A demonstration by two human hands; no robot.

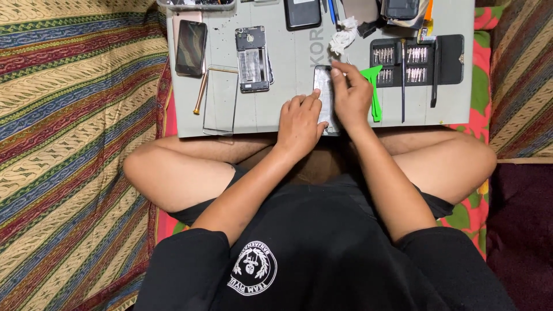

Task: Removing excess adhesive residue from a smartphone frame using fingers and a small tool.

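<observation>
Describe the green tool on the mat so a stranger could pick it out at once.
Start at the grey work mat in front of the person. Beside the right hand, left of the black screwdriver bit case, lies the green plastic pry tool. It is the only bright green item on the mat.

On the grey board, a phone with dark screen [190, 48] lies at far left, and another black screen [302, 13] lies at top centre.
</observation>
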